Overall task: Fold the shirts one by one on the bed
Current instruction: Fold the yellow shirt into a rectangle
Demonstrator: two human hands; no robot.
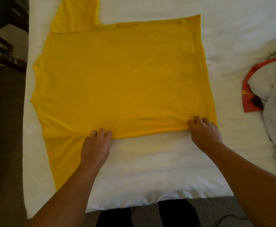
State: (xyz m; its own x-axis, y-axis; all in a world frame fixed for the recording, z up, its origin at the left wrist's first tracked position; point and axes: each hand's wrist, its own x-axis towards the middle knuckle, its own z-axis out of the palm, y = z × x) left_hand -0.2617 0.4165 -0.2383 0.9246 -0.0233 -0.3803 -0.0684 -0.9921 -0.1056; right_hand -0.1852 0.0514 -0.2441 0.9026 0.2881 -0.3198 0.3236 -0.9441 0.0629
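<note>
Fingers of my left hand and right hand are curled, pinching the near edge of the yellow shirt, which lies flat on the bed, I think ready to fold this side over.

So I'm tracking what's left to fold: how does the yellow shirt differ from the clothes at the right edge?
The yellow shirt lies spread flat; the pile of clothes is crumpled. The shirt is one plain colour; the pile mixes white and orange-red. The left hand and right hand grip the shirt's near edge; nothing touches the pile. Both rest on the white bed.
</note>
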